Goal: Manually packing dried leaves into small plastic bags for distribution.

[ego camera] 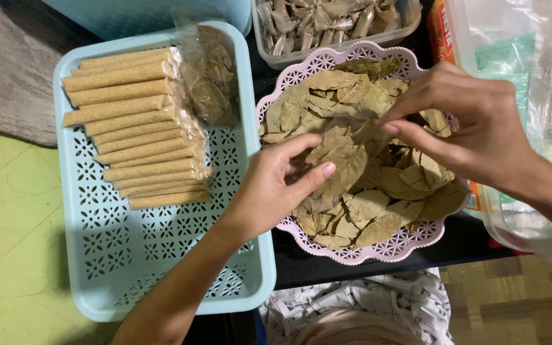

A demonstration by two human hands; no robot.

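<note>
Left hand (275, 185) loosely curled; right hand (474, 121) fingers pinching downward.

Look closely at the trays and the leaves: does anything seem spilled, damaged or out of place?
Nothing stands out. The dried leaves stay heaped inside the pink basket, where the left hand and right hand pick at them. The packed tan sticks lie in a neat row in the blue tray.

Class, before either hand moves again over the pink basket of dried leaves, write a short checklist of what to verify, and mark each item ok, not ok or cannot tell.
1. Left hand touches a dried leaf: ok.
2. Right hand is over the pink basket: ok.
3. Right hand pinches a leaf: cannot tell.
4. Blue tray has bare floor left: ok.
5. Wrapped sticks lie in a tidy row: ok.
</note>
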